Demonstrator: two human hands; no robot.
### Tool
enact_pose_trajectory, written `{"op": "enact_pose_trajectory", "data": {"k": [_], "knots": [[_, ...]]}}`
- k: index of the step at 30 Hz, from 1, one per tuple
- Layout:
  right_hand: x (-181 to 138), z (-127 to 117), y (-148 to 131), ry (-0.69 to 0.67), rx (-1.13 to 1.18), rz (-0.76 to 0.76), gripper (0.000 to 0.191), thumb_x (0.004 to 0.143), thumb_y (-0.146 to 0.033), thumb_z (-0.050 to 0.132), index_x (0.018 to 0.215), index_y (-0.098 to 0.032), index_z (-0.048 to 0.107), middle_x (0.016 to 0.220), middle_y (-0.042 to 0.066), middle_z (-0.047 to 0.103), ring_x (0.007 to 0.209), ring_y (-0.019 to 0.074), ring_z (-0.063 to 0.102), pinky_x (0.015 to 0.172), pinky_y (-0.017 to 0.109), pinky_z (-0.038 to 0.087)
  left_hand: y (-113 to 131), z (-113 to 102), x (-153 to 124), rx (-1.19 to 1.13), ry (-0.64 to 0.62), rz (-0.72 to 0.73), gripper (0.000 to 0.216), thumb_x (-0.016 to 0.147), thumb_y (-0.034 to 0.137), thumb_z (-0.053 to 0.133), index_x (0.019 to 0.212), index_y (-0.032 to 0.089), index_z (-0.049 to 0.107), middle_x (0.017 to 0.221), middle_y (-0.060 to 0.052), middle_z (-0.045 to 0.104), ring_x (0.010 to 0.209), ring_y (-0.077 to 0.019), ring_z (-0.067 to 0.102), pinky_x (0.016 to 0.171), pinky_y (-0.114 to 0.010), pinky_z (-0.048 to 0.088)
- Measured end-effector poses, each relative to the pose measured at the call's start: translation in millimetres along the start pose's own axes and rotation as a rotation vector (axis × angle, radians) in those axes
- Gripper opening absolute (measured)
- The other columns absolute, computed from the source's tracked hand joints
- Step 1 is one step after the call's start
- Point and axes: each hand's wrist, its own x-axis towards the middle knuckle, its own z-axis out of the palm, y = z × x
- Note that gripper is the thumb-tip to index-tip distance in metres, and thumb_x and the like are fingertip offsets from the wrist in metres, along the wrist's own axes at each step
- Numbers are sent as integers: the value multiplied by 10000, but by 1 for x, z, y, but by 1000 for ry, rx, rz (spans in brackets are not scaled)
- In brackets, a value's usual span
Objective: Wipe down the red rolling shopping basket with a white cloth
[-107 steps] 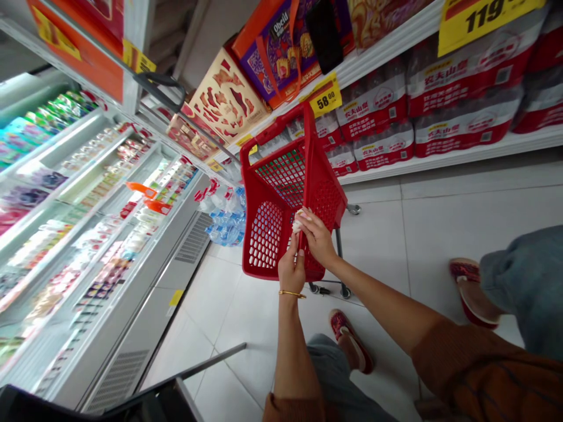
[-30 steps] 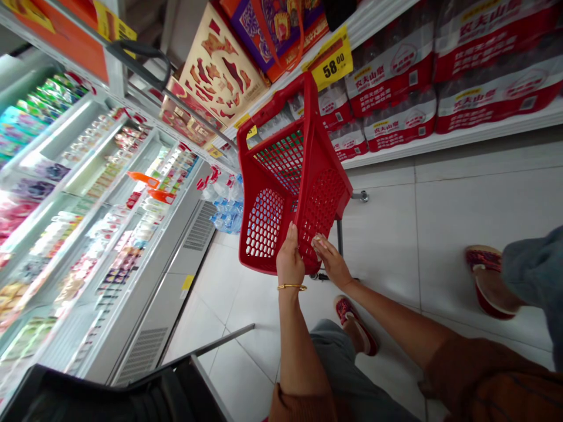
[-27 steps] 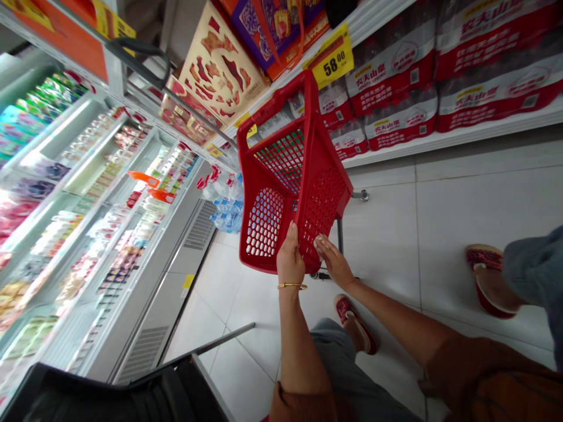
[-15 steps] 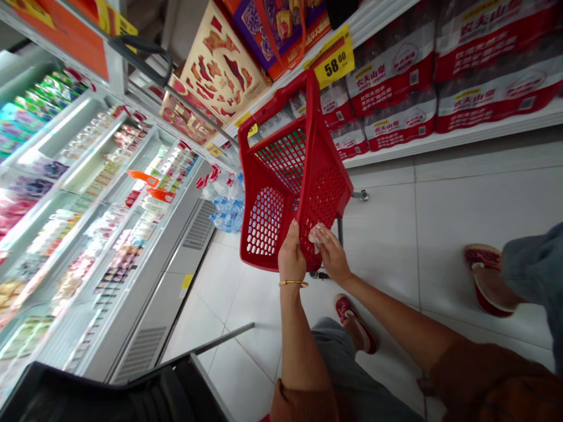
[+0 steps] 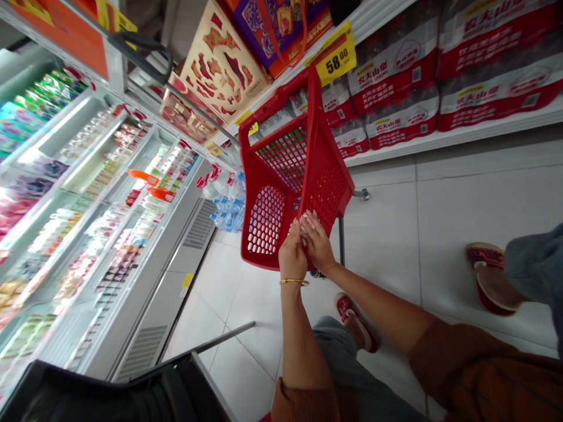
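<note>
A red plastic shopping cart [image 5: 328, 187] with perforated sides stands tilted in the view, in front of me. My left hand [image 5: 292, 251], with a gold bracelet at the wrist, is closed on the cart's near rim. Right beside it, my right hand [image 5: 317, 245] is pressed to the same rim, fingers bent around a crumpled whitish wipe [image 5: 304, 227]. Only a sliver of the wipe shows between the two hands; the right fingers hide the rest. The fingertips of both hands nearly meet.
Shelves with shrink-wrapped water packs [image 5: 396, 88] and gift boxes [image 5: 224, 61] run behind the cart. An open refrigerated case [image 5: 101, 234] fills the left side, with bottled water [image 5: 229, 214] on the floor nearby. A black object [image 5: 109, 392] occupies the lower left; my patterned shoes [image 5: 356, 322] are below.
My right hand has moved left along the rim with the wipe, from the cart's side up against my left hand. The left hand keeps its hold; the cart has barely shifted.
</note>
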Motion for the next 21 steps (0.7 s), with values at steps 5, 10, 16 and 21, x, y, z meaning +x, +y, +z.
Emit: {"op": "enact_pose_trajectory", "data": {"k": [5,10,16,21], "knots": [[-10,-1,16,35,-34,-79,509,1003,-195,413,1468,-394,362,1571,-16,369,1456,165,338,1199,401,357,-4,1,-1,-5,26,12,483,942,137,371,1400,200,513,1439,-71,539,1337,-166,508,1139,-350,423],[-22,-5,26,42,-38,-113,522,1005,-176,404,1476,-391,335,1579,-29,350,1450,155,346,1198,365,354,-7,1,-1,-24,25,33,494,941,122,365,1406,211,505,1448,-63,528,1347,-166,496,1145,-360,418],[-44,-12,38,-9,-33,12,483,1006,-191,405,1454,-373,390,1555,-15,394,1428,183,389,1191,399,365,-10,-1,-2,-48,27,28,473,953,137,383,1399,226,514,1450,-52,530,1362,-170,476,1161,-366,395],[-60,-16,48,-44,-48,40,501,997,-158,412,1455,-359,391,1539,18,423,1424,198,395,1180,415,373,-12,-2,-3,-77,39,14,461,952,148,396,1386,225,530,1442,-56,537,1346,-177,496,1155,-370,404]]}}
